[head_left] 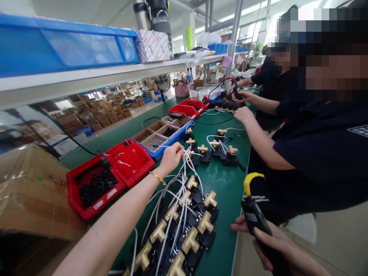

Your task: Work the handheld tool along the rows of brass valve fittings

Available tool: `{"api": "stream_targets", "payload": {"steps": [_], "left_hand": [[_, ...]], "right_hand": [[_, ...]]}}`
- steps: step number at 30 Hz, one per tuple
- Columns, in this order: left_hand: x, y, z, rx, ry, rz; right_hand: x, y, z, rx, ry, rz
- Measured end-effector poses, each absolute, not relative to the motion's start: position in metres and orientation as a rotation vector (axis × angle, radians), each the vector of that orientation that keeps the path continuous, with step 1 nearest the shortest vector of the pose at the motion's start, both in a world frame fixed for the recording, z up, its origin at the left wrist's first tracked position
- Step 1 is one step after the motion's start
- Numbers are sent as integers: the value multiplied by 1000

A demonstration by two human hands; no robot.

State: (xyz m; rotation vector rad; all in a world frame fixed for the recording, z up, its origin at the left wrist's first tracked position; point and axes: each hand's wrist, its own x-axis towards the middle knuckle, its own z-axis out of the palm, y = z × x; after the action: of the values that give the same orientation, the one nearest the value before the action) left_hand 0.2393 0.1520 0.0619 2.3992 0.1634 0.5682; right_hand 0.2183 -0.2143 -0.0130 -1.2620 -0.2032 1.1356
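My left hand (172,155) is closed around a bundle of white cables (184,180), gathered above the green bench. The cables run down to several black units with brass T-shaped fittings (190,239), packed in rows in front of me. My right hand (273,241) grips a black handheld tool (255,216) near the bench's right edge. A curved yellow piece (251,180) sticks up from the tool's top; its working tip is not visible. Beyond my left hand stand more black units with brass fittings (230,155), some with white cables.
Left of my arm lie red bins (112,195) with small black and red parts. A blue divided tray (156,153) of screws and small pieces follows. Overhead runs a shelf (86,74) with a blue crate (69,42). Co-workers (319,126) sit along the right side, a forearm (258,138) over the bench.
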Motion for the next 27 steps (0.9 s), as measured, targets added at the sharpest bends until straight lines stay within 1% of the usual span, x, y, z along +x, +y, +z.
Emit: {"api": "stream_targets", "payload": {"steps": [7, 12, 15, 19, 21, 23, 27], "left_hand": [[270, 165, 42, 1892, 725, 437], [278, 178, 33, 1787, 990, 248], [271, 171, 31, 1886, 1013, 75], [260, 152, 37, 2127, 845, -201], [260, 147, 44, 2247, 779, -265], [262, 148, 52, 2369, 761, -226], [264, 155, 62, 2582, 781, 94]], "right_hand": [[216, -190, -6, -1385, -152, 1036], [215, -180, -1, -1543, -232, 1004], [214, -173, 2, -1600, -290, 995], [214, -151, 6, -1530, -408, 1049], [216, -139, 7, -1493, -506, 1077], [218, -132, 7, -1498, -559, 1070], [222, -129, 6, -1538, -561, 1061]]}}
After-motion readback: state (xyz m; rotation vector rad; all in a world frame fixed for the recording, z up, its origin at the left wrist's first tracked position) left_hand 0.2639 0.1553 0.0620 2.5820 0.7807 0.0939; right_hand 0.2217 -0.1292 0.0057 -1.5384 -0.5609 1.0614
